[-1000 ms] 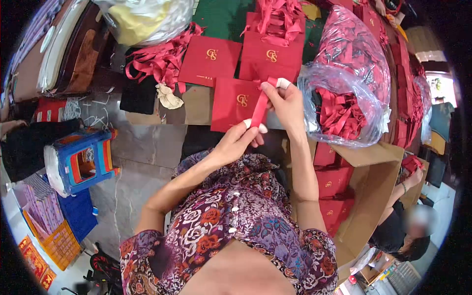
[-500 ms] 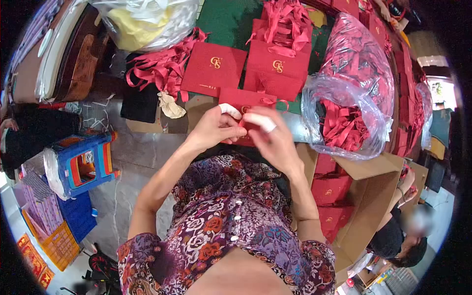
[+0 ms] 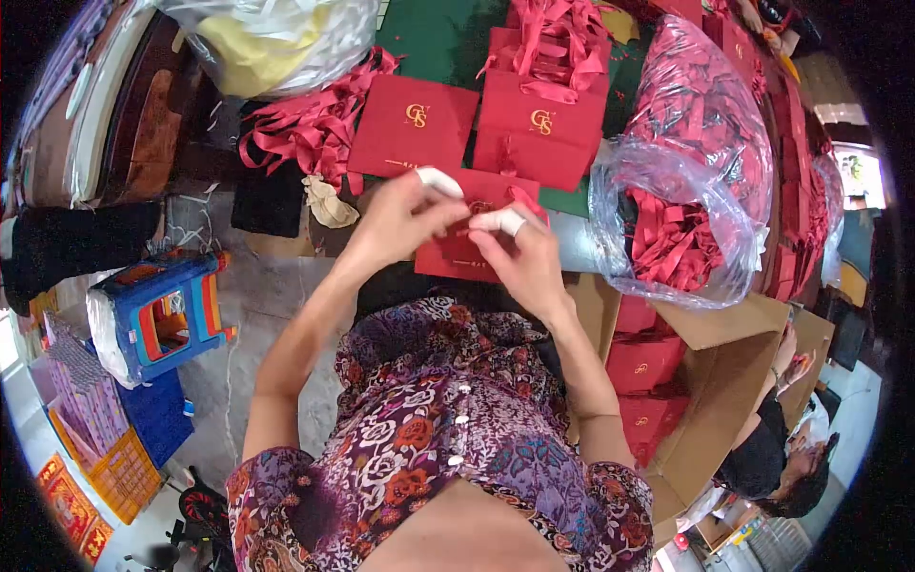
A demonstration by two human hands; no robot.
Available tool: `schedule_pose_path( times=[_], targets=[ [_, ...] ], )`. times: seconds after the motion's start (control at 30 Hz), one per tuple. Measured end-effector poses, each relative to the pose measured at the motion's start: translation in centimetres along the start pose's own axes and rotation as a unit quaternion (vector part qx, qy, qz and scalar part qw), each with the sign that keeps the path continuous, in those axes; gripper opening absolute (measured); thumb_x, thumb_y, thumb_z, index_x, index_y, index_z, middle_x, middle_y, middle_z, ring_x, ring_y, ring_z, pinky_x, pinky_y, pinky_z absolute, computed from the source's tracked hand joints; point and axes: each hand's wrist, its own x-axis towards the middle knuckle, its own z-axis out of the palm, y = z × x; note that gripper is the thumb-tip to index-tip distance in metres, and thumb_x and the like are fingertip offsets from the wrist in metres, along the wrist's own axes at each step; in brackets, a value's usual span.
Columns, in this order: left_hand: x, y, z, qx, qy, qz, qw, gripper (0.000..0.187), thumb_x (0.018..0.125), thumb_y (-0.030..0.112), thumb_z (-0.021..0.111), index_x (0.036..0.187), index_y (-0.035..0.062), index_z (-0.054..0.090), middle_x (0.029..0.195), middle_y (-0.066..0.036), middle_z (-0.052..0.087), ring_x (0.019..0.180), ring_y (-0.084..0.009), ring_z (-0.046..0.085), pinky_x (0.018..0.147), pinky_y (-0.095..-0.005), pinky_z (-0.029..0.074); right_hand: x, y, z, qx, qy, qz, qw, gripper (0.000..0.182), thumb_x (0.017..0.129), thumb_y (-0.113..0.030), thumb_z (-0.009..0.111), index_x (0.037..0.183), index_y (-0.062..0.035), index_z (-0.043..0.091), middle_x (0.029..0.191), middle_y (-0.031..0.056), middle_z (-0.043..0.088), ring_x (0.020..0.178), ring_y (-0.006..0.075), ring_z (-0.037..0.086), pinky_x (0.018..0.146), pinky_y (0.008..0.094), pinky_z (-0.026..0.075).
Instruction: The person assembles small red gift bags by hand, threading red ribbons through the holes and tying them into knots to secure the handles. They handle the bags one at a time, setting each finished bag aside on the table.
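Observation:
A red paper bag point(image 3: 448, 255) with gold print lies flat at the table's near edge, under both hands. My left hand point(image 3: 400, 224) is closed in a pinch above its upper left part, a white wrap on one finger. What its fingertips hold is too small to make out. Close beside it, my right hand point(image 3: 526, 262) also pinches, with a white wrapped finger. A loop of red ribbon point(image 3: 524, 197) stands up behind the right fingers and seems to run into them. Behind lie another flat red bag point(image 3: 412, 129) and a stack of red bags point(image 3: 539, 143) with ribbon handles.
Loose red ribbons point(image 3: 310, 138) lie at the left beside a black cloth point(image 3: 269, 198). A clear plastic sack point(image 3: 610, 229) of red ribbons stands at the right. Below it, an open cardboard box point(image 3: 734, 353) holds red bags. A blue stool point(image 3: 157, 319) stands left; another person point(image 3: 762, 453) sits right.
My left hand has moved slightly left and up, my right hand slightly down. Their fingertips are a little apart now, and more of the bag shows beneath them.

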Motion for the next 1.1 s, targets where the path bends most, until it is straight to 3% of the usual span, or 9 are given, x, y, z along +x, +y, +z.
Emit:
schedule_pose_path(
  times=[0.07, 0.1, 0.17, 0.43, 0.6, 0.77, 0.93, 1.07, 1.1],
  targets=[
    [0.5, 0.9, 0.0, 0.211, 0.150, 0.104, 0.960, 0.026, 0.083, 0.011, 0.076, 0.105, 0.0024, 0.067, 0.090, -0.012, 0.066, 0.071, -0.0242, 0.067, 0.065, -0.0339, 0.053, 0.6, 0.1, 0.4, -0.023, 0.042, 0.031, 0.998, 0.010, 0.085, -0.006, 0.074, 0.094, -0.0024, 0.070, 0.085, 0.0088, 0.067, 0.074, 0.0184, 0.066, 0.066, 0.0296, 0.052],
    [0.7, 1.5, -0.3, 0.282, 0.143, 0.079, 0.945, 0.029, 0.082, 0.012, 0.076, 0.108, 0.0016, 0.067, 0.094, -0.013, 0.061, 0.080, -0.0299, 0.064, 0.072, -0.0379, 0.053, 0.9, 0.0, 0.8, -0.013, 0.056, 0.081, 0.995, 0.009, 0.085, -0.006, 0.073, 0.092, -0.0020, 0.070, 0.084, 0.0091, 0.067, 0.072, 0.0177, 0.066, 0.064, 0.0298, 0.052],
    [1.6, -0.4, -0.4, 0.391, 0.175, 0.217, 0.877, 0.032, 0.080, 0.013, 0.076, 0.108, 0.0014, 0.067, 0.099, -0.013, 0.058, 0.090, -0.0319, 0.060, 0.078, -0.0405, 0.051, 1.6, 1.0, 2.0, -0.022, 0.083, 0.071, 0.994, 0.009, 0.084, -0.006, 0.073, 0.091, -0.0015, 0.069, 0.083, 0.0091, 0.066, 0.069, 0.0172, 0.066, 0.063, 0.0300, 0.052],
    [1.6, -1.3, 0.0, 0.428, 0.133, 0.211, 0.869, 0.028, 0.077, 0.010, 0.077, 0.101, 0.0006, 0.067, 0.103, -0.012, 0.058, 0.096, -0.0328, 0.059, 0.081, -0.0428, 0.051, 2.6, 2.4, 4.1, -0.150, 0.124, 0.055, 0.979, 0.011, 0.080, -0.009, 0.074, 0.083, -0.0021, 0.067, 0.075, 0.0098, 0.064, 0.061, 0.0210, 0.063, 0.059, 0.0338, 0.051],
    [1.4, -1.1, 0.4, 0.428, 0.119, 0.186, 0.877, 0.025, 0.083, 0.010, 0.072, 0.105, 0.0026, 0.064, 0.101, -0.014, 0.057, 0.089, -0.0367, 0.062, 0.075, -0.0453, 0.052, 2.7, 2.2, 4.2, -0.131, 0.120, 0.074, 0.981, 0.011, 0.079, -0.010, 0.074, 0.081, -0.0027, 0.067, 0.073, 0.0098, 0.066, 0.062, 0.0224, 0.065, 0.060, 0.0345, 0.052],
    [1.4, 0.0, 0.7, 0.416, 0.084, 0.161, 0.891, 0.014, 0.088, 0.010, 0.062, 0.094, -0.0027, 0.058, 0.095, -0.019, 0.058, 0.077, -0.0419, 0.064, 0.066, -0.0520, 0.052, 2.9, 0.8, 3.8, -0.113, 0.102, 0.121, 0.981, 0.010, 0.078, -0.011, 0.074, 0.081, -0.0026, 0.068, 0.071, 0.0102, 0.068, 0.063, 0.0220, 0.068, 0.062, 0.0341, 0.053],
    [1.1, 0.3, 0.8, 0.397, 0.060, 0.130, 0.907, 0.013, 0.091, 0.009, 0.058, 0.098, -0.0018, 0.057, 0.092, -0.024, 0.063, 0.082, -0.0436, 0.064, 0.068, -0.0524, 0.051, 3.3, 0.4, 3.4, -0.045, 0.061, 0.196, 0.978, 0.013, 0.079, -0.015, 0.072, 0.083, -0.0022, 0.071, 0.072, 0.0111, 0.070, 0.064, 0.0215, 0.069, 0.065, 0.0346, 0.053],
    [0.9, 0.0, 1.6, 0.339, 0.111, 0.159, 0.921, 0.011, 0.093, 0.007, 0.053, 0.098, -0.0032, 0.055, 0.090, -0.027, 0.063, 0.081, -0.0467, 0.064, 0.068, -0.0535, 0.050, 3.2, -0.1, 3.5, -0.053, 0.067, 0.188, 0.978, 0.015, 0.080, -0.015, 0.074, 0.086, -0.0011, 0.071, 0.078, 0.0124, 0.072, 0.069, 0.0199, 0.070, 0.066, 0.0334, 0.054],
    [0.9, 0.0, 1.6, 0.339, 0.112, 0.160, 0.920, 0.011, 0.093, 0.007, 0.053, 0.098, -0.0032, 0.055, 0.090, -0.027, 0.063, 0.081, -0.0467, 0.064, 0.068, -0.0535, 0.050, 3.1, 0.1, 3.8, -0.083, 0.091, 0.138, 0.983, 0.016, 0.081, -0.014, 0.074, 0.090, -0.0008, 0.071, 0.082, 0.0132, 0.072, 0.072, 0.0196, 0.070, 0.067, 0.0326, 0.054]
  ],
)
